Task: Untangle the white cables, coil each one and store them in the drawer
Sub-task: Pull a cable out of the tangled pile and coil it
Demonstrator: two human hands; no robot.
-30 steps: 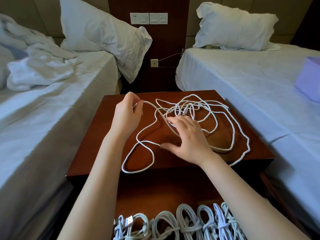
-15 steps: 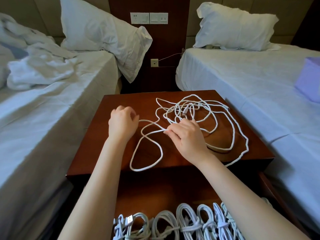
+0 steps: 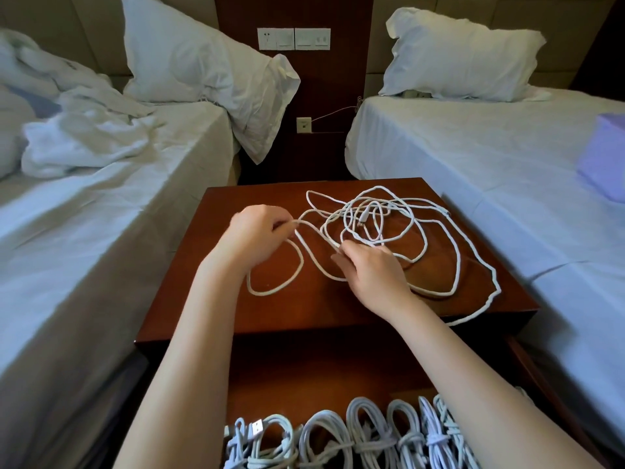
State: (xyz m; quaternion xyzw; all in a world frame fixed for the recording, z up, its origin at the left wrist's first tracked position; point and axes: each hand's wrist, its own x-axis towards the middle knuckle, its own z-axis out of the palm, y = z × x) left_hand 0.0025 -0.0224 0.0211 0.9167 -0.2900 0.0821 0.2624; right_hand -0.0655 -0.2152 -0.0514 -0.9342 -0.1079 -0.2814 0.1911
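Observation:
A tangle of white cable [image 3: 389,228] lies spread over the top of a dark wooden nightstand [image 3: 189,292], with one long loop trailing to its front right corner. My left hand [image 3: 253,231] sits at the tangle's left side and pinches a strand between thumb and fingers. My right hand [image 3: 368,269] is at the middle of the tangle, its fingers curled round another strand. A cable loop lies on the wood between the two hands. Below, the open drawer [image 3: 338,384] holds a row of several coiled, tied white cables [image 3: 358,438].
A bed with white sheets stands on each side of the nightstand, close to its edges. The left bed [image 3: 101,211] carries a rumpled duvet and a pillow. The right bed [image 3: 507,170] has a pillow and a purple box [image 3: 605,157]. Wall sockets [image 3: 293,38] are behind.
My left hand drew its strand toward me, then moved back away to the tangle's left side. My right hand shifted from lying flat on the cables to gripping a strand; the near loop shrank.

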